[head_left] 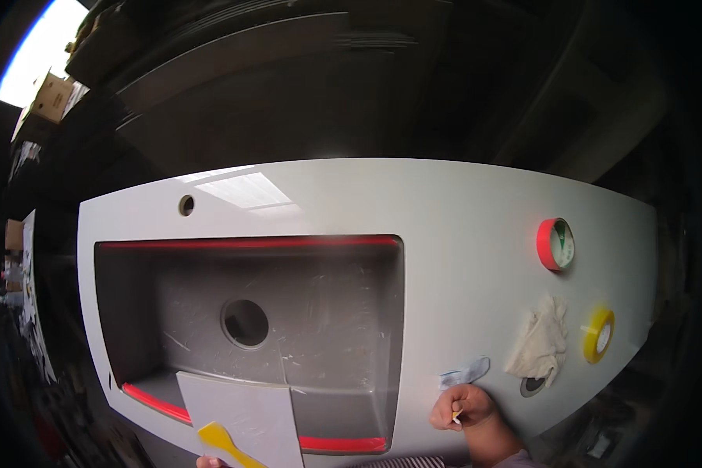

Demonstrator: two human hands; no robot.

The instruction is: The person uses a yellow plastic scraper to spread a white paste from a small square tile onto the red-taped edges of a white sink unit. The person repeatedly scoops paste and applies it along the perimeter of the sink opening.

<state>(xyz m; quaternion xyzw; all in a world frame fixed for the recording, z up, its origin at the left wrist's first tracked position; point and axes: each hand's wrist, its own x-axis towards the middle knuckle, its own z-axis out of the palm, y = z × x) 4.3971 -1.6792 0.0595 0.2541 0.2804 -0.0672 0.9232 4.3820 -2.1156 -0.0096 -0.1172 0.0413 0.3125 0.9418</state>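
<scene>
At the lower edge, only the fingertips of my left hand (208, 462) show, gripping a flat white board (253, 405) that tilts over the near rim of the grey sink (320, 292). On that board lies a yellow plastic spatula (225, 443), its wide end beside those fingertips. My right hand (466, 409) is closed over the white countertop (460, 288), right of the sink. A small yellow-and-white tip (456, 417) pokes out between its fingers; the rest is hidden. Just beyond this hand lies a crumpled pale blue cloth (465, 374).
Red tape (343, 444) lines the sink's near and far edges. Toward the right lie a red tape roll (548, 244), a cream cloth (540, 343) and a yellow tape roll (598, 335). One round hole (186, 205) pierces the countertop at far left. A cardboard box (52, 97) stands beyond.
</scene>
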